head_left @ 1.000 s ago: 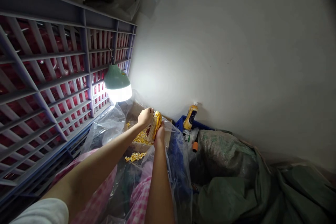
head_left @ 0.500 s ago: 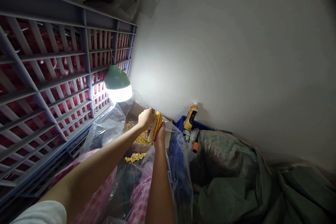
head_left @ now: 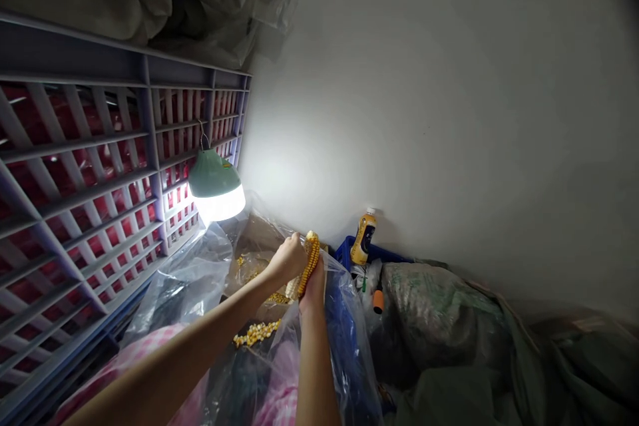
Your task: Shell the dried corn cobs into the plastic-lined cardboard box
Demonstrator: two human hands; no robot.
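My right hand is wrapped round the lower part of an ear of corn, held upright with its yellow kernels showing. Against its left side, my left hand is closed in a fist on what looks like a pale, bare corn cob, its lower end showing below the fist. The left fingertips are hidden. Below both hands, loose corn kernels lie on clear plastic, and more kernels lie in a plastic-lined cardboard box.
A lit lamp hangs from a purple slatted crate on the left. To the right, a yellow-labelled bottle stands in a blue crate, near an orange-ended object. Full sacks lie along the white wall.
The view has tilted upward, so everything sits lower in the picture. My left fist has shifted down along the ear of corn. Both hands keep their grip.
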